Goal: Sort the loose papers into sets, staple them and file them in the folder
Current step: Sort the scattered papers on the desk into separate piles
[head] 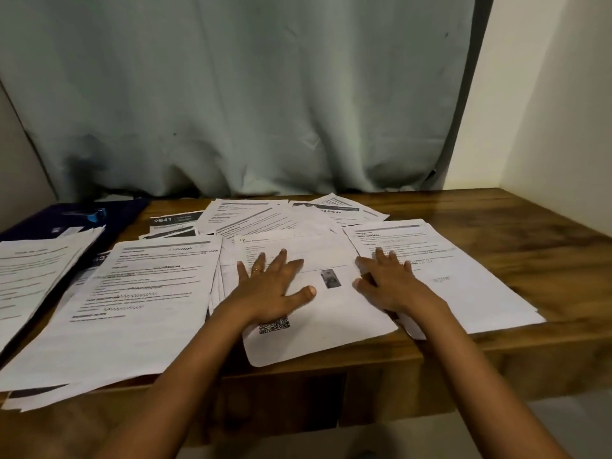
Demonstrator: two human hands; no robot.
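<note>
Both hands flat on paper, nothing pinched. Left hand (271, 286) lies spread, palm down, on the centre sheet (318, 313) — the one with a small photo and a QR code — at frame centre. Right hand (387, 283) is also spread, fingers resting on the left edge of the right-hand pile (457, 279), thumb side touching the centre sheet's right edge.

Key relation: the centre sheet sits directly under the left palm, between the two hands, so either hand is on it; the left has more contact. Its long axis runs from upper centre down toward the near table (530, 226) edge, slightly tilted, top edge pointing away from the person, bottom corner overhanging the edge.

Other loose sheets fan out above at upper centre; a big printed pile (132, 303) lies lower left. Dark folder (39, 223) with a blue stapler (92, 215) on it — upper left, well apart from both hands.

Likely still sorting; nothing looks stapled yet.
</note>
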